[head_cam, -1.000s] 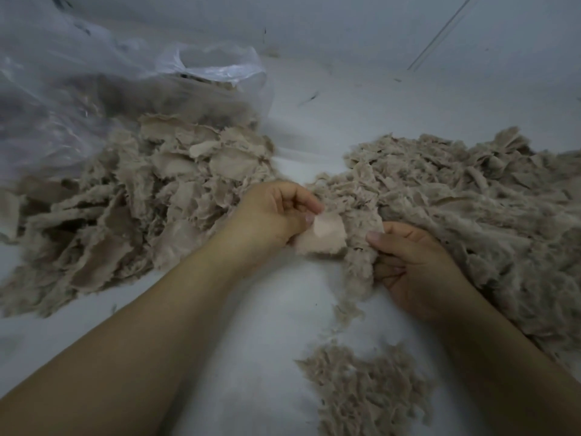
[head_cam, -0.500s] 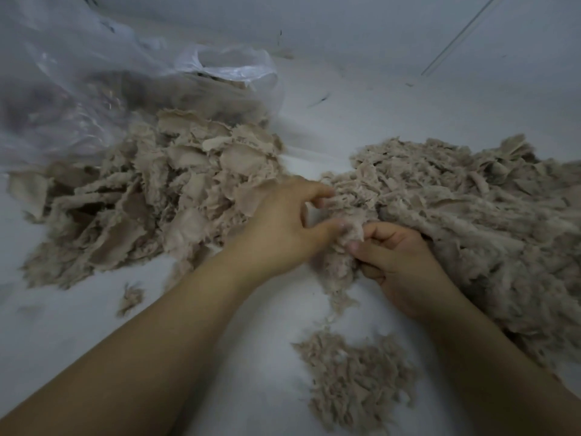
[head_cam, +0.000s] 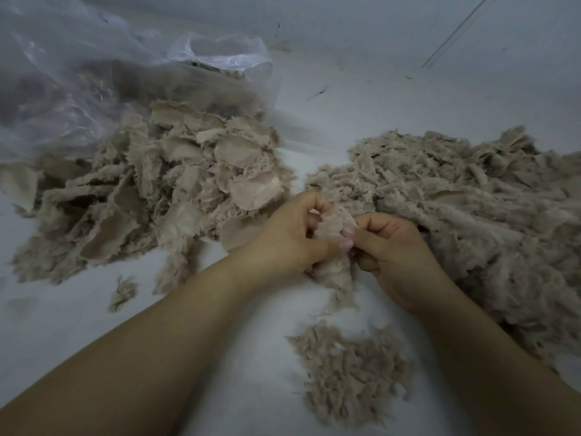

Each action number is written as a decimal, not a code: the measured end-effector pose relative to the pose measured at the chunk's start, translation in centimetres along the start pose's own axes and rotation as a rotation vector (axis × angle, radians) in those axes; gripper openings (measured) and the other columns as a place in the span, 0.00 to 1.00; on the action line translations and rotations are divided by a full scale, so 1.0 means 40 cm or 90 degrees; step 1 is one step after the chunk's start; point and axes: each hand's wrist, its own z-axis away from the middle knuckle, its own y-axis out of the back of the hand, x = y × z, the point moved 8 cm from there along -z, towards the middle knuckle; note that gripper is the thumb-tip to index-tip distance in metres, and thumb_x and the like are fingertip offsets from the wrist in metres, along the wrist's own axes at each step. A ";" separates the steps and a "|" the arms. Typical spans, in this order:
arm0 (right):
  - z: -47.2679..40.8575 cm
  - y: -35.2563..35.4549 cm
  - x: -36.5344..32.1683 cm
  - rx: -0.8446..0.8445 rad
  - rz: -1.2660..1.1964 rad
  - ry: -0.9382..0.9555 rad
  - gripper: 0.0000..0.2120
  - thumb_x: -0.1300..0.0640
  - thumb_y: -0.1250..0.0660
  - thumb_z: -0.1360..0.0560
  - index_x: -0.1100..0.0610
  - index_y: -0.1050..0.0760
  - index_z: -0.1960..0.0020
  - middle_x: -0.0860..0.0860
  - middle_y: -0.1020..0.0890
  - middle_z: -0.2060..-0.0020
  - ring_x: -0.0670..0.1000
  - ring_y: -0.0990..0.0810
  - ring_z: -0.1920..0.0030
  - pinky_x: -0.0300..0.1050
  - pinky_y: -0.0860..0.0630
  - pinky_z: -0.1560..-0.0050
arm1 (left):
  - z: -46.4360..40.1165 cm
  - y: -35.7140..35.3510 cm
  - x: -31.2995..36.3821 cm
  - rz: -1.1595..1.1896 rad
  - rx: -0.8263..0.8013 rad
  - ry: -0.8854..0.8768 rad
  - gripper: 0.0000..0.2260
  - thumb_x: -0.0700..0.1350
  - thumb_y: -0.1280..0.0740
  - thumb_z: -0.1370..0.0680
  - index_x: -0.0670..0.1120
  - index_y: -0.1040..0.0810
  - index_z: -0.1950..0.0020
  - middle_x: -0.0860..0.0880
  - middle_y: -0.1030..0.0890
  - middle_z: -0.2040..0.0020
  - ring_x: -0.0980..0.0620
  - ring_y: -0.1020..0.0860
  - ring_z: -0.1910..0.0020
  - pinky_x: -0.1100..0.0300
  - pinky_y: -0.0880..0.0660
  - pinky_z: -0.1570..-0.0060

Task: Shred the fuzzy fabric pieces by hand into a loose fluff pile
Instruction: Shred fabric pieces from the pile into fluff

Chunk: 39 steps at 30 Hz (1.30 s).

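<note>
The fabric pieces [head_cam: 176, 187] on the left were light brown, with smooth tan backs. The big fuzzy heap [head_cam: 471, 199] on the right was the same brown-grey. The small fluff pile [head_cam: 349, 369] matched. The plastic bag [head_cam: 78, 73] was see-through. The floor [head_cam: 94, 325] was white.

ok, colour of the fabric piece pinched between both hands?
Plain beige-taupe, fuzzy, no pattern: the fabric piece shows best in the head view, the only one.
</note>
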 end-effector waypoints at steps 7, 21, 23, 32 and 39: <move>-0.003 0.008 0.003 0.030 -0.048 -0.018 0.12 0.50 0.28 0.28 0.54 0.22 0.67 0.47 0.33 0.77 0.45 0.42 0.76 0.36 0.40 0.77 | -0.012 0.035 -0.035 0.156 0.056 0.025 0.05 0.42 0.27 0.31 0.42 0.20 0.60 0.39 0.19 0.63 0.47 0.24 0.67 0.60 0.28 0.68; 0.008 0.008 -0.006 0.088 -0.180 -0.038 0.12 0.58 0.37 0.23 0.62 0.25 0.62 0.46 0.29 0.79 0.40 0.33 0.80 0.31 0.34 0.78 | 0.022 -0.009 -0.037 -0.079 -0.307 0.093 0.02 0.41 0.27 0.30 0.49 0.18 0.60 0.44 0.25 0.74 0.52 0.34 0.76 0.62 0.38 0.73; 0.006 0.017 -0.004 0.113 -0.215 -0.047 0.16 0.58 0.37 0.23 0.55 0.22 0.69 0.45 0.30 0.78 0.40 0.36 0.79 0.32 0.37 0.79 | 0.037 -0.027 -0.036 -0.120 -0.354 0.087 0.02 0.41 0.26 0.28 0.47 0.18 0.58 0.39 0.22 0.71 0.50 0.32 0.76 0.65 0.36 0.74; 0.011 0.004 -0.012 0.047 -0.144 -0.037 0.16 0.55 0.31 0.25 0.56 0.29 0.69 0.47 0.35 0.78 0.44 0.41 0.78 0.36 0.41 0.76 | 0.002 0.049 0.008 -0.076 0.017 0.003 0.15 0.55 0.22 0.36 0.49 0.22 0.60 0.49 0.22 0.69 0.52 0.30 0.79 0.61 0.34 0.78; 0.009 -0.004 -0.015 0.051 -0.134 -0.031 0.15 0.53 0.32 0.25 0.55 0.26 0.69 0.45 0.30 0.79 0.42 0.34 0.79 0.35 0.35 0.76 | -0.003 0.032 0.040 -0.028 0.109 -0.123 0.07 0.33 0.29 0.25 0.45 0.18 0.55 0.49 0.20 0.67 0.54 0.25 0.76 0.64 0.29 0.77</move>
